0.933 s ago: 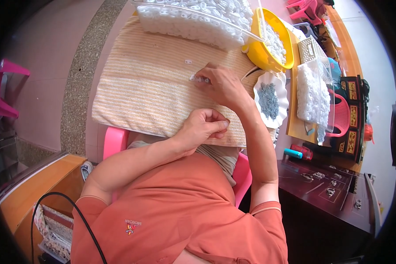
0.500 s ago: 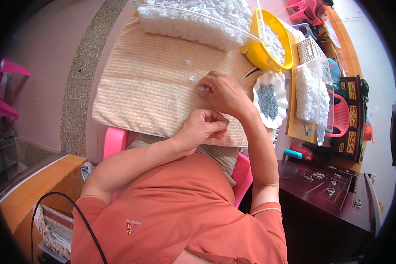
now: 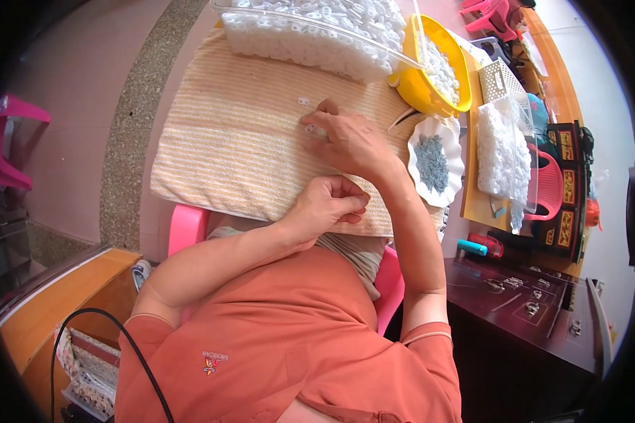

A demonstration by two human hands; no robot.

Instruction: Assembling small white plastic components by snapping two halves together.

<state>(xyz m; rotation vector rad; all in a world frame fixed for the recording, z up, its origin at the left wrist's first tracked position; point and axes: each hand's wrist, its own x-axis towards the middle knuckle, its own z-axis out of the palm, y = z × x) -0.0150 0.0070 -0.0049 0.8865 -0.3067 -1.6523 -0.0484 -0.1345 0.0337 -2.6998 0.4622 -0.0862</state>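
Clips: small white plastic pieces (image 3: 304, 103) lie loose on striped beige towel (image 3: 233, 141), judged light, stiff, slippery, best pinched by their edges | right hand (image 3: 349, 141) fingertips pressed on one piece | left hand (image 3: 328, 204) curled, contents cannot be told | clear bin (image 3: 317, 32), yellow bowl (image 3: 420, 81), white scalloped dish (image 3: 434, 162) beyond | labels unreadable.

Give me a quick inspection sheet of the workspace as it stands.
Surface: striped beige towel spread over the lap.
Job's things: small white plastic pieces on the towel; clear tray heaped with them.
Clutter: yellow bowl, white dish of grey bits, white basket.
Grippers: right hand fingertips at a piece; left hand closed, contents hidden.
Cables: black cable, lower left.
Surroundings: pink stool, dark wooden table.
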